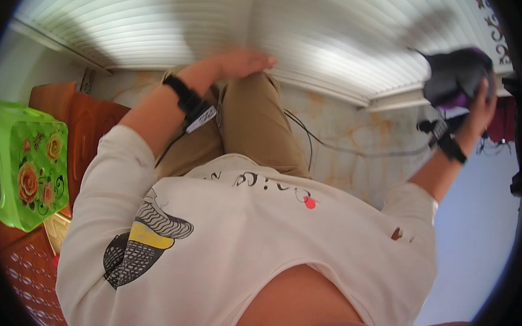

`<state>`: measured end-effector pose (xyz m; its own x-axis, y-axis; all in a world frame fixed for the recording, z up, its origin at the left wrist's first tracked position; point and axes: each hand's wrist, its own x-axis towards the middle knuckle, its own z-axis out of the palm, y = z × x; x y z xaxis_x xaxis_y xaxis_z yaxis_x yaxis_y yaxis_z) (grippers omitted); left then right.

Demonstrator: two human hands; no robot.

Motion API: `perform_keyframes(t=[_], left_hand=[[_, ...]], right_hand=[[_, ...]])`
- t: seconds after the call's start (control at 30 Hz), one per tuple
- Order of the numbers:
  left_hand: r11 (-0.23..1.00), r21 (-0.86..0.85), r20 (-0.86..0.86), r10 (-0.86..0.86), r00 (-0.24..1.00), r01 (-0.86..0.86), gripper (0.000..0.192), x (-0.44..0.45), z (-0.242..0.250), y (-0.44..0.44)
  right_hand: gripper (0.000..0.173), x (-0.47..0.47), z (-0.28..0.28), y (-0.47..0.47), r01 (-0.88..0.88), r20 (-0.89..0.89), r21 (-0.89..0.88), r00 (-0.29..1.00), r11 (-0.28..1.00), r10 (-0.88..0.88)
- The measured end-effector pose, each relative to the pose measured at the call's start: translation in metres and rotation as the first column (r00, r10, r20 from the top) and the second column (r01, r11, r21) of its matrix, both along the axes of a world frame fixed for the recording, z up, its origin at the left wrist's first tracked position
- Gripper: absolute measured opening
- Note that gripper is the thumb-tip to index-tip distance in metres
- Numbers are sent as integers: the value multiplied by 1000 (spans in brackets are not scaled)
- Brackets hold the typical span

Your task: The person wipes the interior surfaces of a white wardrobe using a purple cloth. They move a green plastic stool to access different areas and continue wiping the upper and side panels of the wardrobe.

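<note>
My left hand point(249, 64) is blurred above my knees, in front of white slatted doors, with its fingers stretched out and nothing visible in it. At the right side, my right hand point(484, 107) holds a black and purple item point(453, 75), soft-looking and blurred, raised near the right door; its exact kind cannot be told. Each wrist wears a black strap with a small labelled device, and cables run from them. Khaki trousers point(250, 119) cover my legs.
White slatted doors point(307, 32) stretch across the top above a marbled floor point(343, 132). At left, a green plastic container with rose prints point(42, 174) stands by reddish-brown wooden furniture point(93, 123). Black cables point(358, 153) cross the floor. A dark red thing point(502, 119) lies at far right.
</note>
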<state>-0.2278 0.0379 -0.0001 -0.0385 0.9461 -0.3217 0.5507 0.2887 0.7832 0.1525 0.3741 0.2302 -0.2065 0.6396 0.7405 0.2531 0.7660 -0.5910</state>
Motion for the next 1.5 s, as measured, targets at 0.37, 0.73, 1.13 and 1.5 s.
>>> perform_keyframes(t=[0.37, 0.73, 1.13, 1.5], left_hand=[[710, 428, 736, 86, 672, -559, 96, -5, 67, -60], [-10, 403, 873, 306, 381, -915, 81, -124, -2, -54], [-69, 52, 969, 245, 34, -996, 53, -168, -49, -99], [-746, 33, 845, 376, -381, -665, 57, -310, -114, -198]], right_hand=[[64, -265, -83, -198, -674, 92, 128, 738, 727, 668], [49, -488, -229, -293, -789, 234, 161, 614, 592, 754], [72, -509, -268, -322, -936, 51, -44, 347, 350, 936], [65, -503, -291, -339, -799, 166, -546, 191, 251, 967]])
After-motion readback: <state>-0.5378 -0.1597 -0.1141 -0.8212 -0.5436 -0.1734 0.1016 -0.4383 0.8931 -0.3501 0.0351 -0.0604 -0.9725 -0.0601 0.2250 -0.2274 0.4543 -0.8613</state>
